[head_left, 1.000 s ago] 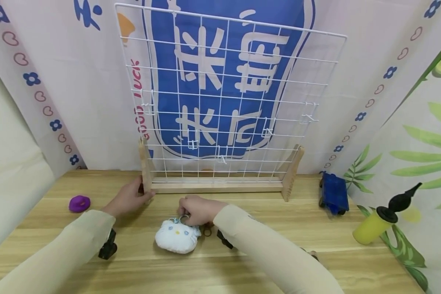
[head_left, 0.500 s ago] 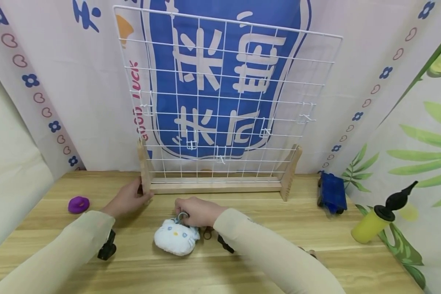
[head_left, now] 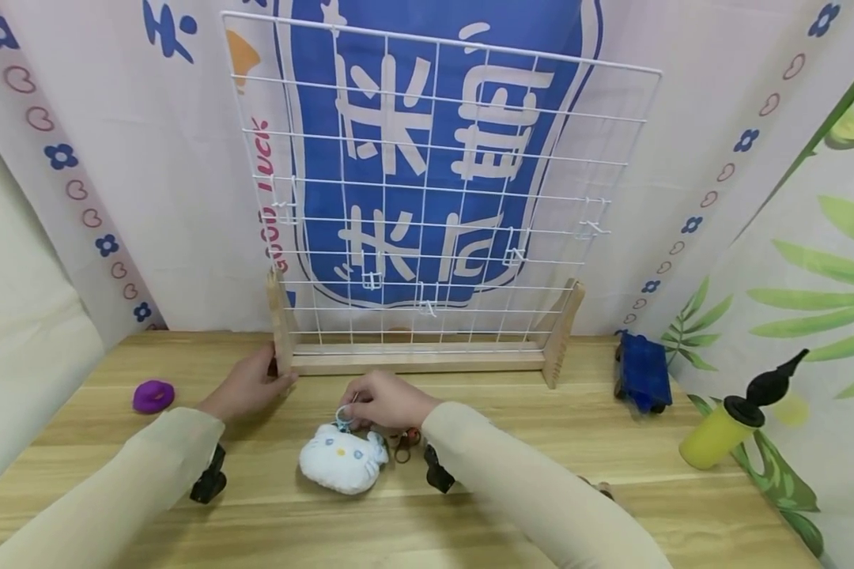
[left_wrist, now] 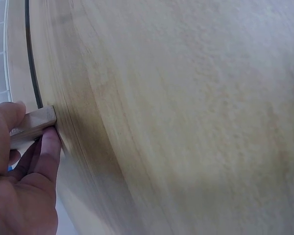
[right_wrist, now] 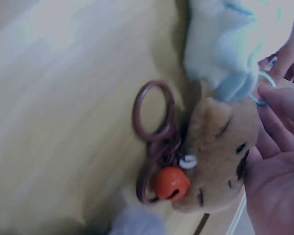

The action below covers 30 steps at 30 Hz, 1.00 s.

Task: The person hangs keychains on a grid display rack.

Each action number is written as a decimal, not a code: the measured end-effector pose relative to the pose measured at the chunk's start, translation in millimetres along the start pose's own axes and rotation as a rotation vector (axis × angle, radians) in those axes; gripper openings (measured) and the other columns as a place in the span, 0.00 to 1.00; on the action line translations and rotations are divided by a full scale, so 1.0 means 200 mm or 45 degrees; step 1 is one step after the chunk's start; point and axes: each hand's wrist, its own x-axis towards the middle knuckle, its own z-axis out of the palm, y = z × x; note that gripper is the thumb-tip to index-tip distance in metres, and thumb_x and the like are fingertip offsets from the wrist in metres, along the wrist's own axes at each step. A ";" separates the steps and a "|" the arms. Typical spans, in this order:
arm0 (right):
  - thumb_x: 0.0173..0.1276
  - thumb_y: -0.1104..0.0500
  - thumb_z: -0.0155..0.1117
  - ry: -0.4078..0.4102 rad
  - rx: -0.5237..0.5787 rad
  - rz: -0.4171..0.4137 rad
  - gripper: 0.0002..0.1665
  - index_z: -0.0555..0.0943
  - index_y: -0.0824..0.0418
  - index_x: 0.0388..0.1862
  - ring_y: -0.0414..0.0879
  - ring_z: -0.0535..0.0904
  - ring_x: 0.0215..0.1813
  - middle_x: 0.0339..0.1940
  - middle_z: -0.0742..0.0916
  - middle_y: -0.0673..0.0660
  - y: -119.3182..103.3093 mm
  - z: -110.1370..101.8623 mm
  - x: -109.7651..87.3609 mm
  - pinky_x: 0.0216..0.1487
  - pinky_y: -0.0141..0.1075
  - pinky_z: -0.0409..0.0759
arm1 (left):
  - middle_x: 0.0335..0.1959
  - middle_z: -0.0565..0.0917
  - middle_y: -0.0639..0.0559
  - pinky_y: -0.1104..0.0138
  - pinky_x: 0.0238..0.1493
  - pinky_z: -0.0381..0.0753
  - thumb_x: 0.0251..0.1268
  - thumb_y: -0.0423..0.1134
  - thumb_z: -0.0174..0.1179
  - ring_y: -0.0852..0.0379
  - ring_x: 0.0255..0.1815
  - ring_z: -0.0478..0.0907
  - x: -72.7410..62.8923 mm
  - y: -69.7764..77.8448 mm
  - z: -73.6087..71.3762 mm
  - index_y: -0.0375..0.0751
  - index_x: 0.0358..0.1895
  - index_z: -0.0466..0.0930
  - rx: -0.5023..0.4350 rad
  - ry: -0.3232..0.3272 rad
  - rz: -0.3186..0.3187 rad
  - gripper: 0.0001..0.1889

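In the head view my left hand (head_left: 252,386) grips the left foot of a wooden stand (head_left: 420,364) that bears a white wire grid (head_left: 334,28). Thumb and fingers close round that wooden end (left_wrist: 34,122) in the left wrist view. My right hand (head_left: 391,401) pinches the light-blue ring (head_left: 344,416) of a white plush cat-head keychain (head_left: 341,464), which lies on the table. Beside it, partly hidden under the right hand, is a brown plush keychain (right_wrist: 215,147) with a red bell (right_wrist: 171,184) and a brown clasp ring (right_wrist: 138,112).
Several small white hooks (head_left: 428,307) hang on the grid. A purple hat-shaped item (head_left: 153,397) lies at the left. At the right are a blue toy car (head_left: 643,371) and a yellow cylinder (head_left: 712,439) with a black nozzle. A small item pokes out behind the right sleeve.
My right hand has shifted slightly, drawing the ring a little up and left, and the red bell now shows beside it. The white plush has turned slightly. My left hand keeps its hold.
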 end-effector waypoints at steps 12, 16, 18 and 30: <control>0.78 0.69 0.59 0.080 0.624 0.187 0.13 0.84 0.72 0.56 0.51 0.92 0.46 0.50 0.91 0.69 -0.02 0.03 -0.01 0.50 0.37 0.91 | 0.56 0.81 0.23 0.42 0.57 0.86 0.78 0.37 0.60 0.35 0.55 0.83 0.01 0.00 0.01 0.19 0.70 0.63 0.016 0.014 0.009 0.29; 0.78 0.68 0.59 0.078 0.741 0.197 0.13 0.84 0.71 0.56 0.46 0.91 0.42 0.52 0.91 0.69 -0.03 0.04 0.00 0.50 0.37 0.92 | 0.57 0.81 0.22 0.42 0.58 0.86 0.78 0.36 0.60 0.33 0.56 0.83 0.01 -0.01 0.01 0.19 0.71 0.62 0.001 0.021 0.015 0.30; 0.79 0.68 0.59 0.085 0.781 0.190 0.13 0.83 0.71 0.57 0.43 0.90 0.40 0.52 0.91 0.69 -0.03 0.04 0.00 0.49 0.37 0.92 | 0.59 0.80 0.22 0.41 0.60 0.85 0.78 0.37 0.59 0.31 0.58 0.82 0.01 -0.01 0.01 0.19 0.72 0.61 -0.013 0.015 0.012 0.31; 0.81 0.65 0.57 0.109 0.937 0.065 0.15 0.79 0.69 0.62 0.41 0.88 0.38 0.57 0.88 0.70 -0.19 0.02 0.05 0.50 0.39 0.92 | 0.53 0.83 0.23 0.40 0.58 0.85 0.76 0.35 0.61 0.31 0.55 0.84 0.01 -0.02 0.01 0.19 0.66 0.67 -0.016 0.047 0.079 0.26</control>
